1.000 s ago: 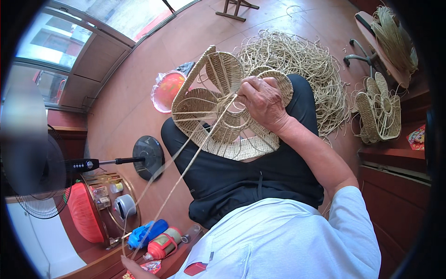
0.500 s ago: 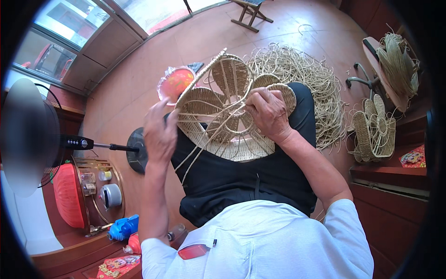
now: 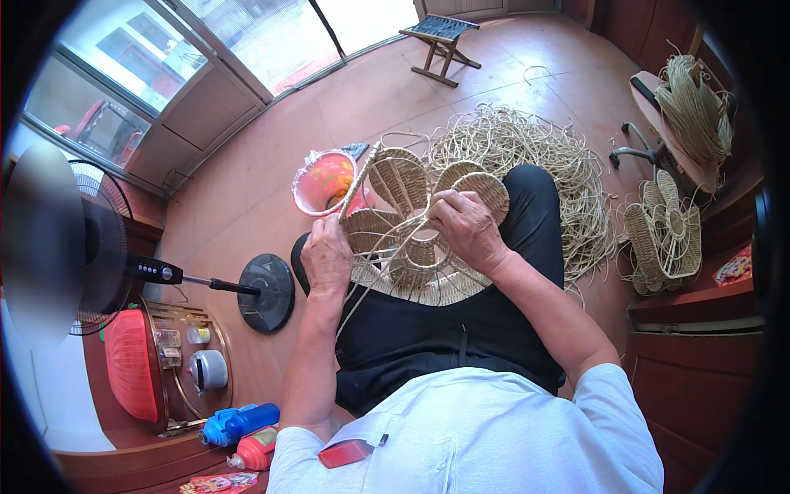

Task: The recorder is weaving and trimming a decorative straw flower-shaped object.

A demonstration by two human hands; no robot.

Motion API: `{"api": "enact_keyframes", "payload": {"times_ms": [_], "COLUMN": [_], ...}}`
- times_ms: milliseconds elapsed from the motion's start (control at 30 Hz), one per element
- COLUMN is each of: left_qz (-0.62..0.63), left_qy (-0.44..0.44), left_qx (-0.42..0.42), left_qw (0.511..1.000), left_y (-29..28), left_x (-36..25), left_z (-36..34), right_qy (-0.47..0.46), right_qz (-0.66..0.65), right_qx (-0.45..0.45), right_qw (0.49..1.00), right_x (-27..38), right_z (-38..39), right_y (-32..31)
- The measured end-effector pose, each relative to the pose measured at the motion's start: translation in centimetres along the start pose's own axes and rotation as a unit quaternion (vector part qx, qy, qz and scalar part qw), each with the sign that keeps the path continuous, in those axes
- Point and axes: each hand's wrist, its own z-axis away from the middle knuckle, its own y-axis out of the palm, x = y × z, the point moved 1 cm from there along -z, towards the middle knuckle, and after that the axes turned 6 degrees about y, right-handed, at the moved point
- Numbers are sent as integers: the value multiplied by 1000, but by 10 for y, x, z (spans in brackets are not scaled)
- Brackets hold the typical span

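Observation:
A woven straw basket (image 3: 401, 174) with petal-shaped panels rests tilted across my lap, on black trousers. My left hand (image 3: 327, 253) is closed at the basket's left edge, fingers curled where its rim runs upward. Close to the ring at the flower's middle, my right hand (image 3: 469, 230) pinches straw cord; its fingertips partly hide the strands. Several loose cords (image 3: 360, 306) fan out from there between my hands and trail down over my lap. A pale woven band curves along the basket's near side.
A heap of straw cord (image 3: 527, 156) lies beyond my right knee. Past the basket stands a pink bucket (image 3: 322, 183). At left are a running fan with a round base (image 3: 266, 293) and thermoses (image 3: 251, 421). Another woven piece (image 3: 663, 235) sits at right; a folding stool (image 3: 444, 45) stands far off.
My left hand, blurred and held beside the basket before, has come in and closed at its left edge. The right hand keeps its pinch near the middle. The whole view has shifted slightly.

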Motion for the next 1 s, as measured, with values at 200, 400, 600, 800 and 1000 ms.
{"api": "enact_keyframes", "payload": {"times_ms": [200, 400, 600, 800, 1000], "left_qz": [7, 4, -20, -17, 61], "left_qy": [83, 86, 176, 122, 104], "left_qx": [-50, -23, -46, -30, -124], "left_qw": [995, 996, 983, 992, 985], "left_y": [1, -24, -25, -21, -30], "left_x": [3, 6, 7, 3, -12], "left_z": [-8, -10, -14, -14, -6], "right_qy": [11, 0, 25, 32, 31], "right_qz": [2, 20, 32, 24, 49], "right_qx": [-16, -43, -25, -14, -76], "right_qw": [1000, 999, 999, 999, 995], "right_x": [-2, 17, 22, 17, 9], "right_z": [4, -1, 13, 10, 4], "right_y": [0, -8, -12, -8, -14]}}
